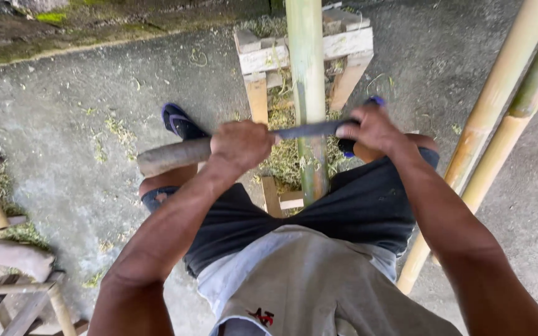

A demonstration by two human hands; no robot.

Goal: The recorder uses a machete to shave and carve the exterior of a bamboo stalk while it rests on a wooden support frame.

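the left hand (239, 145) has its grip clamped round the thick pale wooden handle (172, 155) of a long dark flat-bladed knife (309, 130), while the right hand (375, 129) presses its fingers closed over the blade's far end. the blade lies crosswise on a tall green bamboo pole (307, 93), which runs between the person's knees and rests on a rough wooden stand (337, 46) on the grey concrete floor (82, 112), with two more yellowish bamboo poles (499, 112) leaning at the right

outdoor bamboo workshop yard: concrete floor (82, 186), wooden trestle (269, 56), leaning bamboo poles (499, 99), green shavings (287, 155)
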